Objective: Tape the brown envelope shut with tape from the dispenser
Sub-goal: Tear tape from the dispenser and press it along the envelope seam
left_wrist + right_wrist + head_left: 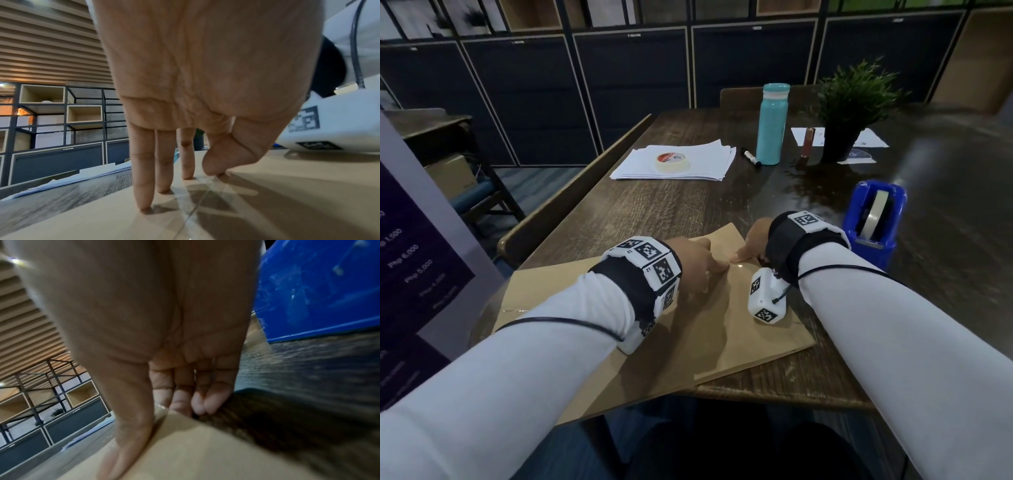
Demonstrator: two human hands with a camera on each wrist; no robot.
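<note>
The brown envelope lies flat at the table's near edge, its near-left part overhanging. A clear tape strip lies across it between my hands. My left hand presses down with straight fingers. In the left wrist view that hand stands on its fingertips on the envelope, the thumb touching the tape strip. My right hand lays its thumb flat on the envelope. The right hand has its other fingers bent at the envelope's edge. The blue tape dispenser stands right of it.
On the dark wooden table behind are a paper stack with a masking tape roll, a black marker, a teal bottle and a potted plant. A wooden bench runs along the left; a purple banner stands nearer.
</note>
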